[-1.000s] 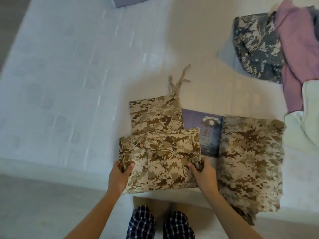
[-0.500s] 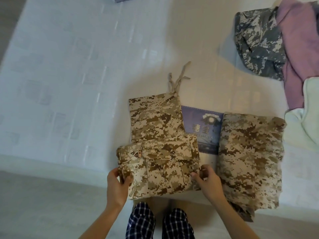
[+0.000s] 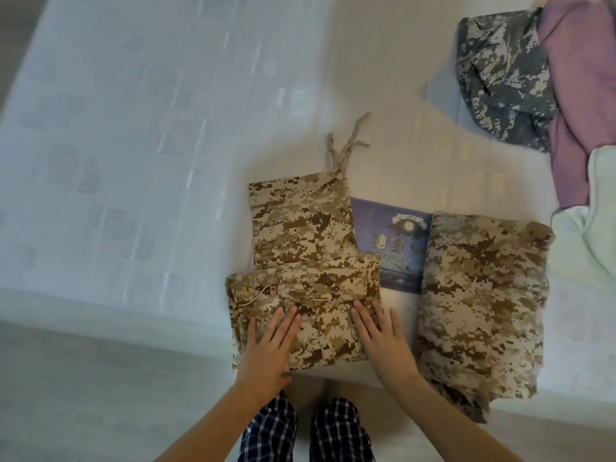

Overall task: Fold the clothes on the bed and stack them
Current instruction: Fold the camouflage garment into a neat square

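Tan desert-camouflage trousers lie partly folded near the front edge of the bed, drawstrings trailing off the far end. The near part is doubled over the rest. My left hand presses flat on the folded part's left side, fingers straight. My right hand presses flat on its right side, partly on the mattress. A second tan camouflage garment lies folded to the right, its near end hanging over the bed's edge.
A blue label on the mattress shows between the two tan garments. At the far right lie a crumpled grey camouflage garment, a mauve garment and a pale one. The white mattress stretches left. Checked trouser legs stand below.
Both hands have let go of the folded trousers' near corners and now lie flat on top of them. The bundle has been set down nearer the bed's front edge.
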